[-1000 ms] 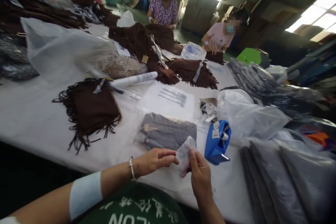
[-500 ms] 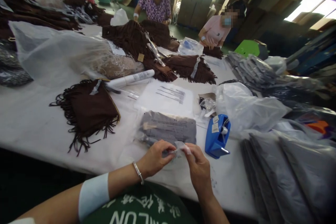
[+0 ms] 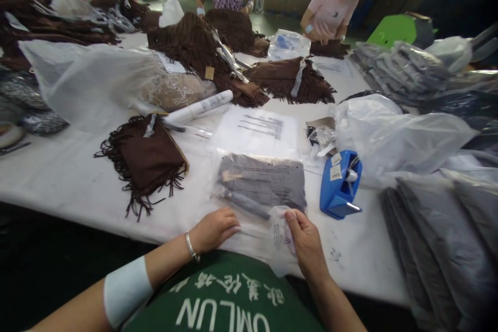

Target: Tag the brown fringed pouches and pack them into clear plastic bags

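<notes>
My right hand (image 3: 309,246) pinches the upper edge of a small translucent plastic bag (image 3: 279,241) between thumb and fingers. Printed lines and a recycling mark show on this bag, which hangs over the table's front edge. Just beyond it, a flat grey item in a clear printed bag (image 3: 264,179) lies on the table. My left hand (image 3: 216,228) rests near the table edge, fingers loosely bent and apart from the small bag; nothing shows in it, though its fingertips are partly hidden.
A blue tape dispenser (image 3: 339,187) stands right of the grey item. Left lies a brown fringed pouch (image 3: 150,155); behind are a printed sheet (image 3: 252,127) and a white roll (image 3: 202,107). Bagged grey items (image 3: 431,238) are stacked at right. Several people work across the table.
My left hand has let go of the small plastic bag and drawn back left. My right hand has brought the bag nearer, where it hangs spread out. The view has tilted down.
</notes>
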Motion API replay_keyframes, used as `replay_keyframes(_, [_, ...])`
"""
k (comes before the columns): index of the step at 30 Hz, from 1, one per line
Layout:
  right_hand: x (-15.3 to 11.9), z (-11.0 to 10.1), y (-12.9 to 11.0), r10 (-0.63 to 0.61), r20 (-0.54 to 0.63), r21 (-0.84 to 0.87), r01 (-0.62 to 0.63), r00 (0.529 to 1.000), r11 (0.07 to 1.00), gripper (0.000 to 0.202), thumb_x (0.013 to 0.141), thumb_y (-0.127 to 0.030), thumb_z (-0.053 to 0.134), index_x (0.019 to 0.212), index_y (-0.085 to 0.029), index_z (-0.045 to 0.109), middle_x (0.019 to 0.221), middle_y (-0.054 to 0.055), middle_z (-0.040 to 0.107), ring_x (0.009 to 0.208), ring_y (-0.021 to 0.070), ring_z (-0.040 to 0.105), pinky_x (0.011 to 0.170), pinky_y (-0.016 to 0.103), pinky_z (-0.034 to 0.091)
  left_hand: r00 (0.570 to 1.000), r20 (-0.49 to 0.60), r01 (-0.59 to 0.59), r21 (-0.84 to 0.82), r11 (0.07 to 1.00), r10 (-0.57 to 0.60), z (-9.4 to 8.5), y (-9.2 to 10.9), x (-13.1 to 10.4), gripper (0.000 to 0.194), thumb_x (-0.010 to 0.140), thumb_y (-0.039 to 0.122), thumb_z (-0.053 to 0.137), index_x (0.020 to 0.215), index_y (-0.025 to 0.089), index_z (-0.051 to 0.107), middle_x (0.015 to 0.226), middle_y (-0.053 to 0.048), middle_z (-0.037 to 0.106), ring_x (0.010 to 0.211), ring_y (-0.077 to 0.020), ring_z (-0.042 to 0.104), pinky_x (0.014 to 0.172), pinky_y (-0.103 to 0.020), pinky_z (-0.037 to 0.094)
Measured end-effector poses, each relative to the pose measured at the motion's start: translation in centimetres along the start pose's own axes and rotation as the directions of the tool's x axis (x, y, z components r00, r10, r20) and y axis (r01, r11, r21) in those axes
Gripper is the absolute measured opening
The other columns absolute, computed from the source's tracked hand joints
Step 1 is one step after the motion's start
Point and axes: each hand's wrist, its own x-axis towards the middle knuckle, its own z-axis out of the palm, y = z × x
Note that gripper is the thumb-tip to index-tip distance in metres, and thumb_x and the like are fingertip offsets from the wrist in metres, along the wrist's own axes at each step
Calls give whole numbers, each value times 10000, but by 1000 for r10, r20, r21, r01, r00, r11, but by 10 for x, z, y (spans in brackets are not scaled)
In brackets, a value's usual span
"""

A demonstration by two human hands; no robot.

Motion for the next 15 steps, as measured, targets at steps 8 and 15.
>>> replay_keyframes(8, [0,19,-42,-188,596,-114,315,780,942,262,917,-346,484,782,-192,647,982,16,654,945,162,583,860,274,428,966,18,241,-427,872,-258,-30,26,18,369,938,373,417,833,126,670,723,-28,632,686,-134,583,652,-222,465])
replay_keyframes(15, [23,49,-26,-379,482,-358,572,790,738,232,942,-310,434,915,-208,640,942,27,677,909,167,620,843,310,487,868,-495,-146,-180,973,38,-39,43,24,169,902,216,524,988,163,659,935,-69,670,901,-175,598,844,-317,470])
